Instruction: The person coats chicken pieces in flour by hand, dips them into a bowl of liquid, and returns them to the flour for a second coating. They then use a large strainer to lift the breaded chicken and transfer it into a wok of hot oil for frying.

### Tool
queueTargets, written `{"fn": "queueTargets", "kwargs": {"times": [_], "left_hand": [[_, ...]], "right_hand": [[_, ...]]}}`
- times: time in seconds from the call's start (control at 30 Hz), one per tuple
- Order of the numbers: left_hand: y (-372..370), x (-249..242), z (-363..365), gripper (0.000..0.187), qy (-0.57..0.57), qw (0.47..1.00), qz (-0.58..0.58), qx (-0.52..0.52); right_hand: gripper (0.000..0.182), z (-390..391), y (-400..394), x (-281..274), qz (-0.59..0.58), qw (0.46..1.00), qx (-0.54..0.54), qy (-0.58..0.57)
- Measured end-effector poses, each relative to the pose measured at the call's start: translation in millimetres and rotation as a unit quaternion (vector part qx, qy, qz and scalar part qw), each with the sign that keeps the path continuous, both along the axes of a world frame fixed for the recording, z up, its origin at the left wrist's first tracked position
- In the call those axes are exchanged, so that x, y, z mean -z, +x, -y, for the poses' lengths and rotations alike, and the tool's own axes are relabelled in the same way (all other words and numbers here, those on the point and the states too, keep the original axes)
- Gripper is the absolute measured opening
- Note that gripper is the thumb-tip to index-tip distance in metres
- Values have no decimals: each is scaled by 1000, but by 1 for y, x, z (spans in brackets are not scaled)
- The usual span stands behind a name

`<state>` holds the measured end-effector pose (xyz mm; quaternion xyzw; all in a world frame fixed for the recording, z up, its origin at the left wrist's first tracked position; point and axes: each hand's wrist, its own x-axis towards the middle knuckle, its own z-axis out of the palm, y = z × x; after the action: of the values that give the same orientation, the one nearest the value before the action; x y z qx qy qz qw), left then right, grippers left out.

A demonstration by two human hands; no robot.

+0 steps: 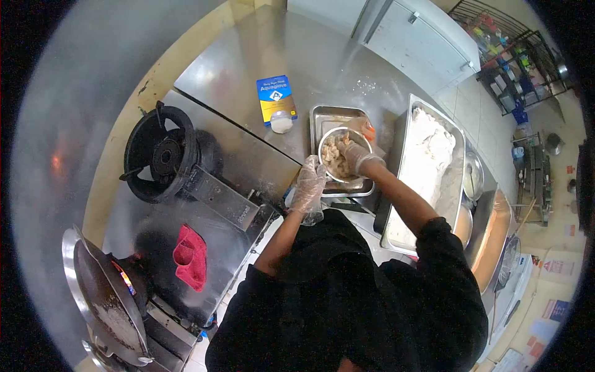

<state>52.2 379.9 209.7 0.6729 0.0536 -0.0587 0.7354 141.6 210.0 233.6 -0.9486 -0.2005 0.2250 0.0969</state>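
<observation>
A round metal bowl (325, 141) holds pale, lumpy, wet-looking food pieces (335, 162). It rests on a shallow rectangular metal tray (320, 118) in front of me. My right hand (356, 156), in a clear plastic glove, reaches into the bowl from the right, its fingers partly hidden among the pieces. At the bowl's left rim, my left hand (310, 186), also in a clear glove, has its fingers bent against the edge. Something orange (368, 131) lies on the tray beyond the bowl, partly covered by clear plastic.
Right of the bowl stands a deep metal pan of white flour (427, 167). A blue and yellow glove box (276, 99) and a small white-topped container (281, 122) sit behind. Leftward are a gas burner (167, 155), a red cloth (189, 259) and a wok (105, 301) over flame.
</observation>
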Motion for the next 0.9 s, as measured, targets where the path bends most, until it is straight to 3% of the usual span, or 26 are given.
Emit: {"fn": "queueTargets", "kwargs": {"times": [0.07, 0.13, 0.2, 0.27, 0.3, 0.4, 0.43, 0.53, 0.67, 0.77, 0.9], "left_hand": [[4, 11, 2, 16, 24, 999, 21, -12], [5, 22, 1, 16, 71, 997, 26, -14], [4, 25, 0, 17, 71, 997, 12, -14], [4, 23, 1, 16, 22, 1000, -19, -11], [2, 20, 1, 16, 20, 1000, -18, -13], [2, 17, 1, 16, 26, 1000, -3, -15], [3, 22, 2, 15, 32, 999, 7, -16], [5, 12, 0, 14, 28, 999, -24, -16], [3, 12, 2, 14, 16, 999, -3, -38], [2, 6, 2, 14, 6, 999, -4, -46], [4, 5, 2, 13, -48, 998, -21, -40]], "right_hand": [[43, 2, 12, 22, -45, 999, 30, 8], [30, 7, 21, 32, -31, 997, -50, -56], [34, -15, 10, -27, -15, 995, -24, -95], [32, -21, 12, -48, -34, 989, -24, -144], [51, -15, 16, -40, -68, 993, -30, -87], [48, -19, 1, -2, 172, 971, -122, 109], [53, -24, -7, -5, 193, 966, -143, 96], [56, -50, -10, -35, -54, 992, -58, -94], [41, -36, -4, -26, -17, 998, -39, -53], [31, -29, 13, -3, 36, 991, -42, -119], [36, -21, 25, -17, -19, 995, -56, -80]]}}
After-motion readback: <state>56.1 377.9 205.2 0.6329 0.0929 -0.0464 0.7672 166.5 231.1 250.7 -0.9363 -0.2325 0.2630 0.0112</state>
